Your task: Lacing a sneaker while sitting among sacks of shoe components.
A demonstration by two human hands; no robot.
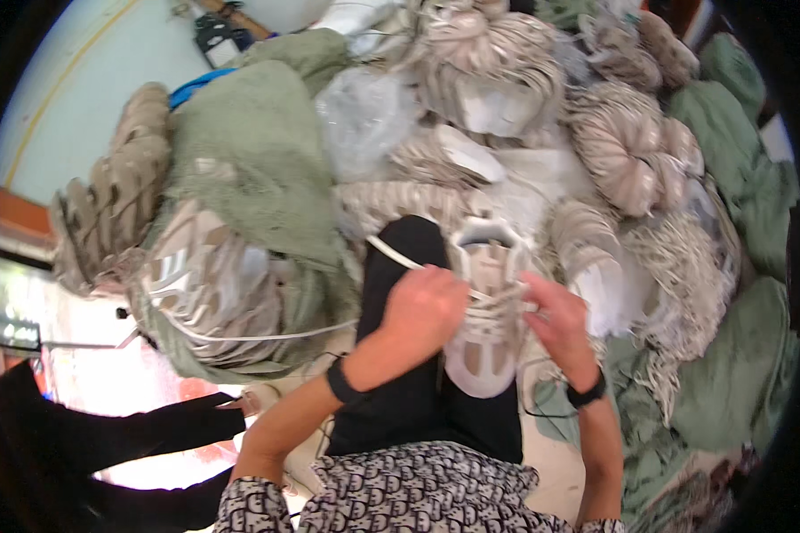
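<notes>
- Black-and-white patterned shirt (418,493) lies closest, and just beyond it black trousers (391,413) make the lap where the work sits.
- The left hand (425,306) is curled closed, with a flat white lace (396,251) running out of it over the dark knee; its fingertips are hard to make out from here.
- The right hand (560,315) has thumb and forefinger close together at the other edge of the eyelets; whether lace is caught between them, I cannot tell.
- Between the hands, toe toward the wearer, a beige shoe upper (482,369) rests on the lap. I can't say whether it has a sole.
- Several rows of lacing (484,313) cross its tongue, so I'd judge the threading well along; the loose length suggests some remains.
- Around stand tied bundles of uppers, one at right (636,151), one at left (206,266), perhaps waiting their turn.
- Further right hangs a tangle of pale laces (684,280); green sacking (249,124) is heaped at left, beside a clear plastic bag (364,111).
</notes>
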